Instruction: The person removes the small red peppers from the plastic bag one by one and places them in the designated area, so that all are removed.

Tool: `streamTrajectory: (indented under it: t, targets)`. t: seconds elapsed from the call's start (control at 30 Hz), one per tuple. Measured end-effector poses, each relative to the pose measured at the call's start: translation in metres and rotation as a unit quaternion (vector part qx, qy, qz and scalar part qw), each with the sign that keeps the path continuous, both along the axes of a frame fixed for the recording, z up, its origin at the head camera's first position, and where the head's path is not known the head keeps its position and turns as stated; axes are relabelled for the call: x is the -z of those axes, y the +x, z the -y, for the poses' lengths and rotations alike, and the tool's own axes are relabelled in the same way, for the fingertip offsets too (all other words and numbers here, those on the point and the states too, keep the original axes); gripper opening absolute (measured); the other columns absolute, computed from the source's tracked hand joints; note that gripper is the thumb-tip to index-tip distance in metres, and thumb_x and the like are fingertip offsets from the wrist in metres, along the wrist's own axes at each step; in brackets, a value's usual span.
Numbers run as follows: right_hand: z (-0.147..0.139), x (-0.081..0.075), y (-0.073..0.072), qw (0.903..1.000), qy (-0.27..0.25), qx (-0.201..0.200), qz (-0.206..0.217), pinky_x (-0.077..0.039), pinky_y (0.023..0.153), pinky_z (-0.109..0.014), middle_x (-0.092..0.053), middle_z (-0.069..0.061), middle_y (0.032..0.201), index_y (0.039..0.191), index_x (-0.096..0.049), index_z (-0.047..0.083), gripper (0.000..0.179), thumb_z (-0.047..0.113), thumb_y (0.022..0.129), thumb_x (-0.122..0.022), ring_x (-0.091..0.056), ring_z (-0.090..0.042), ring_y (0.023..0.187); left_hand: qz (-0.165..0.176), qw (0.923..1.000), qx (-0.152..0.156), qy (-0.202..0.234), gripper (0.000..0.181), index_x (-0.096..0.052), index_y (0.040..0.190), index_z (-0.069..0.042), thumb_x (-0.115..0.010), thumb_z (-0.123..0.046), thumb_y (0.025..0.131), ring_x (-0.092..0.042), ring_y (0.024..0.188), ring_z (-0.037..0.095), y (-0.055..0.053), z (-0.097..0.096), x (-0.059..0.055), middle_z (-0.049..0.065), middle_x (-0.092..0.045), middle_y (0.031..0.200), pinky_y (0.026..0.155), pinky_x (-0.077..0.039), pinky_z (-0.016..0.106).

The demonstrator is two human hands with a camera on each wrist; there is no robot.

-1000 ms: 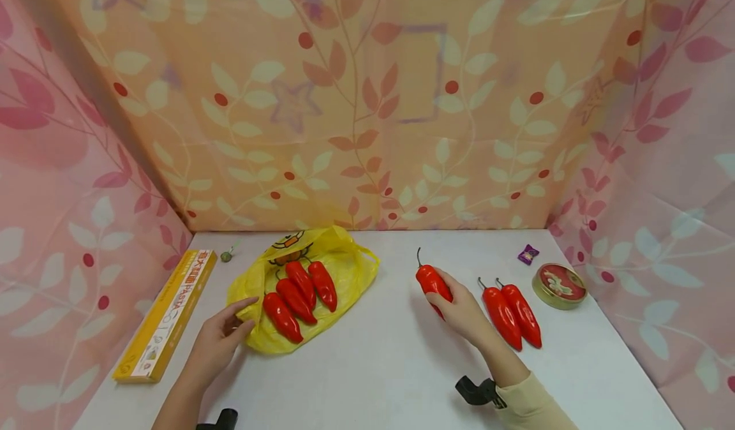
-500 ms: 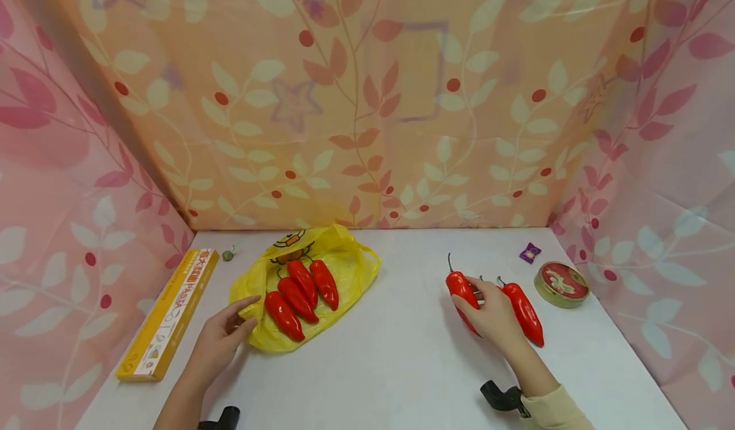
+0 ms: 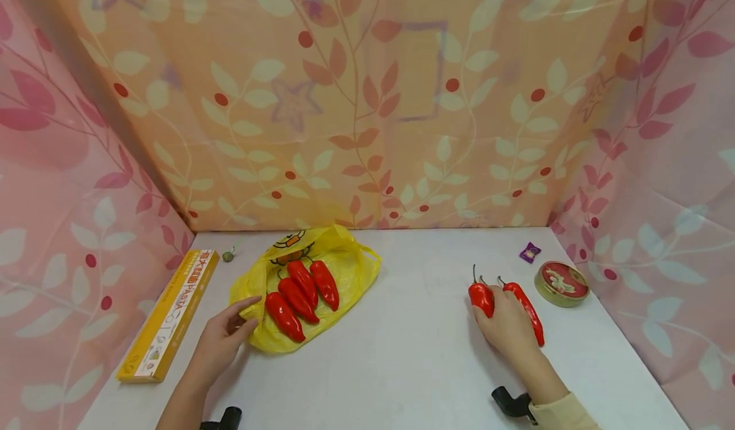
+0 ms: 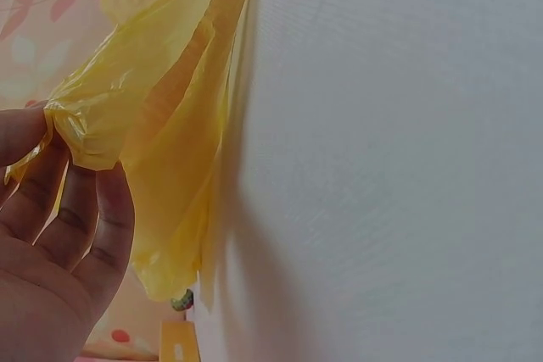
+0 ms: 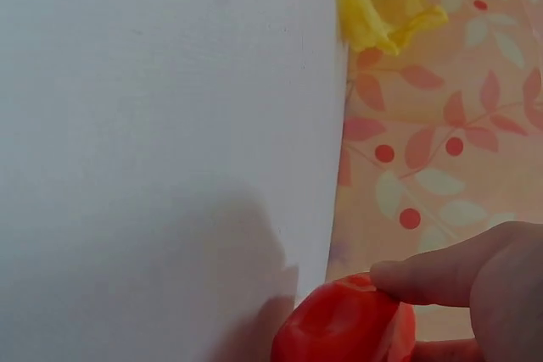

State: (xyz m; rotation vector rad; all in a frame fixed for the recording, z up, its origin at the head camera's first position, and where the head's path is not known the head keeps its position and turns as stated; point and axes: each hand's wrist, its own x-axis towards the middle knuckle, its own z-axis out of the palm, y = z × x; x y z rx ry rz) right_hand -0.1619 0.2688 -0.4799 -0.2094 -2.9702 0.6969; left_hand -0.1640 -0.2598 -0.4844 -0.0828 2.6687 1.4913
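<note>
My left hand (image 3: 221, 337) pinches the rim of a yellow plastic bag (image 3: 344, 296), thumb and fingers on its film in the left wrist view. Several red chili peppers (image 3: 298, 299) lie in the bag's open mouth. At the right, my right hand (image 3: 511, 331) grips a red chili pepper (image 3: 481, 298), stem pointing away from me. In the right wrist view the thumb presses on the held pepper (image 5: 339, 324). Another chili pepper (image 3: 531, 315) lies just right of that hand. Behind the fingers a further stem shows, its pepper mostly hidden.
A yellow pasta box (image 3: 169, 318) lies along the left side, with a small green ball-like item (image 3: 228, 256) behind it. A round tin (image 3: 561, 284) and a purple wrapped candy (image 3: 530, 252) sit at the right. Patterned cloth walls (image 3: 367, 130) enclose the white table (image 3: 390, 366).
My right hand has moved right with its chili pepper, from the middle of the table to the two peppers lying there. The left hand and bag stay put.
</note>
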Motion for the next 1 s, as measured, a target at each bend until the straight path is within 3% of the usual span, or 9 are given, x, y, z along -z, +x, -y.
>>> streamTrajectory:
  t: [0.23,0.5,1.0]
  targets:
    - [0.0015,0.0089,0.0029,0.9986,0.046,0.009,-0.024,-0.05,0.088,-0.068,-0.058,-0.034,0.12,0.132,-0.051,-0.011,0.06,0.028,0.09,-0.072,-0.056,-0.047,0.109,-0.001,1.0,-0.001,-0.003,0.046,-0.054,0.146,-0.022,-0.064,-0.028,0.101,-0.056,0.104,0.022,0.0007,-0.002,0.0003,0.01,-0.059,0.139,0.08,-0.053,0.02]
    - [0.0021,0.0113,0.0024,0.9974,0.052,0.014,-0.048,-0.051,0.086,-0.067,-0.06,-0.034,0.115,0.13,-0.053,-0.012,0.059,0.026,0.089,-0.074,-0.057,-0.047,0.103,0.006,0.9999,-0.006,-0.011,0.047,-0.053,0.146,-0.024,-0.063,-0.03,0.101,-0.056,0.104,0.022,0.0026,-0.001,-0.0013,0.01,-0.059,0.137,0.079,-0.053,0.021]
    - [0.0035,0.0112,0.0029,0.9971,0.063,0.013,-0.042,-0.053,0.084,-0.065,-0.058,-0.035,0.111,0.127,-0.052,-0.013,0.058,0.023,0.088,-0.075,-0.056,-0.047,0.1,0.01,0.9999,-0.006,-0.012,0.048,-0.052,0.147,-0.025,-0.063,-0.031,0.101,-0.056,0.107,0.023,0.0024,0.001,0.0001,0.01,-0.056,0.144,0.081,-0.053,0.019]
